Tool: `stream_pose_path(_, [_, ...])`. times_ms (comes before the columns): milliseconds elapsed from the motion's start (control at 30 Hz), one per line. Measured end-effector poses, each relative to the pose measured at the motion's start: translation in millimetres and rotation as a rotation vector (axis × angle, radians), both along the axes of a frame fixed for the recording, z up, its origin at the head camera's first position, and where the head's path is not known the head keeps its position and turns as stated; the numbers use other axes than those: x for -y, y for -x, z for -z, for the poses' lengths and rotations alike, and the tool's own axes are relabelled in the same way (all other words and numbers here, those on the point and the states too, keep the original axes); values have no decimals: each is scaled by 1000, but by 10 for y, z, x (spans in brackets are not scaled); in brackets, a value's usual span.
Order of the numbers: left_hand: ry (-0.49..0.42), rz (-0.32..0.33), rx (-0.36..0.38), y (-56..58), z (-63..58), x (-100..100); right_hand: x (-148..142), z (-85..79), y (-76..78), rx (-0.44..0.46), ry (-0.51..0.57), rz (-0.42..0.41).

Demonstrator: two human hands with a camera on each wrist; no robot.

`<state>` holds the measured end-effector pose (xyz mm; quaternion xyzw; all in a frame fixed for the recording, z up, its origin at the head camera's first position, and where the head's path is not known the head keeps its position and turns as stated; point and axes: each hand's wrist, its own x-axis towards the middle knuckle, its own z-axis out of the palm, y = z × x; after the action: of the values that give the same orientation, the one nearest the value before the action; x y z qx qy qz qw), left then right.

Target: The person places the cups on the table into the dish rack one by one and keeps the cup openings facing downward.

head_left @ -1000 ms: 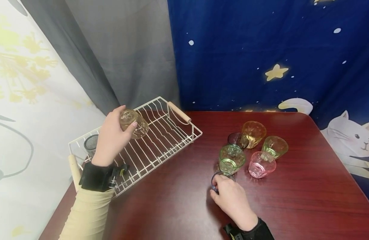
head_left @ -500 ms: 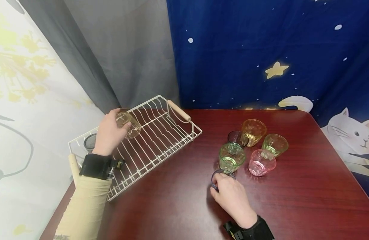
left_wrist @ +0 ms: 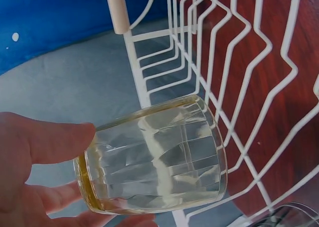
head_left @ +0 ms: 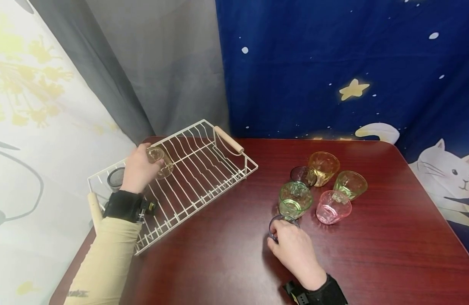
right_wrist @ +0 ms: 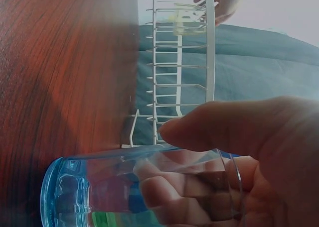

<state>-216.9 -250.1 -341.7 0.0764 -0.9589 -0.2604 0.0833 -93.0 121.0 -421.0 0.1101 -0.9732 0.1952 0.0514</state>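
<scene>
My left hand [head_left: 138, 170] grips a pale yellow drinking glass [left_wrist: 154, 160] near its base, thumb on one side and fingers on the other. The glass is upside down, its mouth toward the wires of a white dish rack [left_wrist: 241, 80]; whether it touches them I cannot tell. Beside that hand, a dark grey glass [head_left: 116, 178] sits in the rack, partly hidden by the wrist. On the table my right hand [head_left: 297, 250] holds a clear blue glass [right_wrist: 75, 192] by its upper part, thumb outside. That glass stands upright on its base.
Right of centre, several glasses stand upright close together: green [head_left: 294, 202], dark [head_left: 302, 176], amber [head_left: 324, 168], light green [head_left: 350, 185] and pink [head_left: 333, 208]. The rack has wooden handles [head_left: 229, 140] at its ends. Curtains hang behind the reddish-brown table [head_left: 227, 262].
My left hand has moved left and a little lower over the rack with the yellow glass, slowing in the last half second. The right hand stays on the blue glass.
</scene>
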Motion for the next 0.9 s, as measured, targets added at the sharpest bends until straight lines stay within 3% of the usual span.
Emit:
stream_pose_path(500, [24, 47, 117, 57, 134, 82, -12, 27, 6, -38, -6, -14])
stream_pose_path(700, [35, 16, 196, 68, 175, 83, -4, 27, -7, -38, -12, -15])
stream_pose_path(900, [41, -17, 209, 97, 193, 73, -2, 16, -2, -30, -16, -14])
